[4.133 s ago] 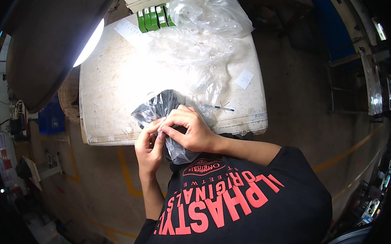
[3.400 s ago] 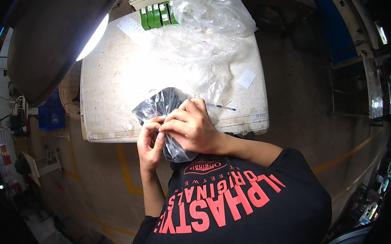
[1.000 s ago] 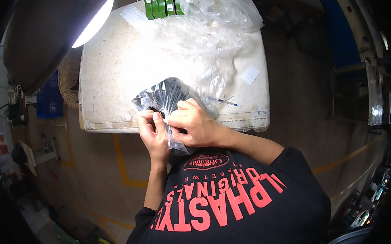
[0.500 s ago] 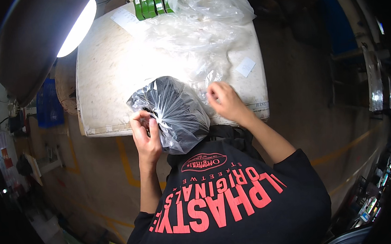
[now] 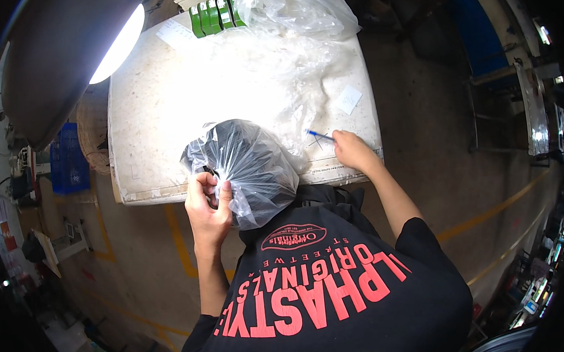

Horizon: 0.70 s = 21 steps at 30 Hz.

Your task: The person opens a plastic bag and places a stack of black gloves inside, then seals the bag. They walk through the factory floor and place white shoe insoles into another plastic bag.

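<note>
A clear plastic bag with dark contents sits at the table's near edge, against my body. My left hand is closed on its gathered neck, with thumb and fingers pinched together and creases fanning out from the grip. To the right of the bag, my right hand is low over the near right part of the table. Its fingertips are closed on one end of a slim blue pen, which points left toward the bag. What the bag contains cannot be made out.
The white worktable is brightly lit by a lamp at upper left. Loose clear plastic bags and green packs lie at the far side. A small paper slip lies right. A blue crate stands left.
My right hand has moved right and slightly down, away from the bag. The blue pen now shows at its fingertips. My left hand keeps its grip on the bag's neck.
</note>
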Tool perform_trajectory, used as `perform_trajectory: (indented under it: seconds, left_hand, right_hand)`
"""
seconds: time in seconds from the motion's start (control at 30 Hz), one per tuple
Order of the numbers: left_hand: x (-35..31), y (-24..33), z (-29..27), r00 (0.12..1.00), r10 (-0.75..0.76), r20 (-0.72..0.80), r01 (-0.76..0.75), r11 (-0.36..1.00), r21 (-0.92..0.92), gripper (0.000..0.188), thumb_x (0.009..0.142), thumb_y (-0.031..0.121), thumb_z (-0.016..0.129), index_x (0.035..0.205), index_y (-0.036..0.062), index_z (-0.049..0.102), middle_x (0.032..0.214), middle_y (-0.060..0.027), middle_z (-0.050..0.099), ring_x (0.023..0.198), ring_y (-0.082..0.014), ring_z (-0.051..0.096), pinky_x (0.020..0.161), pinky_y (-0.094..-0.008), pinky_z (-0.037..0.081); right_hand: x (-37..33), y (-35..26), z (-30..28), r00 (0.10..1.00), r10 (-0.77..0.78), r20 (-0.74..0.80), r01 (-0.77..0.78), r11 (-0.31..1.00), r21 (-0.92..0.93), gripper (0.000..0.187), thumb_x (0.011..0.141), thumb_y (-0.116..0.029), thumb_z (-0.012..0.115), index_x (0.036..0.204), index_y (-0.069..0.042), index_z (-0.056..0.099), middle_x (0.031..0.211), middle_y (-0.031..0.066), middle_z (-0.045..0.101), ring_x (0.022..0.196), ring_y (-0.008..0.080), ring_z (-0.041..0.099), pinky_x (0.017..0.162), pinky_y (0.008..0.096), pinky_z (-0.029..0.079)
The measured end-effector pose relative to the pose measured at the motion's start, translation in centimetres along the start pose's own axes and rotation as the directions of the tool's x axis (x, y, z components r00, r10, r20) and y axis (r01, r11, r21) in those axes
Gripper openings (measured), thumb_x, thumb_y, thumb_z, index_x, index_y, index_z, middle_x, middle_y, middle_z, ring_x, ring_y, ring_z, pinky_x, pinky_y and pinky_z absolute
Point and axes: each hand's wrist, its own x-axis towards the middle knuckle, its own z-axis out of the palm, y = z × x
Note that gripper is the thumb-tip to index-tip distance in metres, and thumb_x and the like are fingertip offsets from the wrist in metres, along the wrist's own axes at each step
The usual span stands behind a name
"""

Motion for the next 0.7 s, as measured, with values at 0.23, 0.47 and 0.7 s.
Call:
perform_trajectory:
  seconds: [0.23, 0.47, 0.7]
  left_hand:
    - [-0.6, -0.4, 1.9, 0.989, 0.046, -0.141, -0.028, 0.991, 0.129, 0.019, 0.102, 0.018, 0.060, 0.098, 0.0001, 0.054, 0.090, -0.0079, 0.049, 0.080, -0.0202, 0.047, 0.072, -0.0327, 0.043]
    - [-3.1, -2.4, 4.1, 0.953, 0.019, -0.302, 0.012, 0.995, 0.100, 0.024, 0.109, 0.022, 0.051, 0.103, -0.0008, 0.051, 0.104, -0.0122, 0.050, 0.093, -0.0238, 0.049, 0.089, -0.0346, 0.043]
    - [-5.6, -6.1, 5.8, 0.927, -0.137, -0.348, 0.168, 0.984, 0.061, 0.025, 0.110, 0.025, 0.048, 0.099, 0.0025, 0.047, 0.096, -0.0078, 0.048, 0.087, -0.0189, 0.048, 0.084, -0.0320, 0.043]
  right_hand:
    - [4.1, 1.0, -3.6, 0.951, -0.121, -0.285, 0.206, 0.935, 0.289, 0.013, 0.090, -0.003, 0.055, 0.100, 0.001, 0.048, 0.105, 0.0257, 0.058, 0.095, 0.0434, 0.058, 0.085, 0.0494, 0.049]
    - [11.6, -1.1, -0.4, 0.902, -0.235, -0.363, 0.317, 0.930, 0.184, 0.064, 0.088, -0.011, 0.074, 0.140, 0.007, 0.042, 0.116, 0.0210, 0.057, 0.105, 0.0330, 0.059, 0.095, 0.0400, 0.052]
    - [11.3, 1.7, 8.0, 0.922, -0.385, 0.029, 0.362, 0.888, 0.282, 0.027, 0.079, -0.001, 0.059, 0.106, -0.001, 0.054, 0.089, 0.0260, 0.067, 0.086, 0.0466, 0.068, 0.076, 0.0516, 0.055]
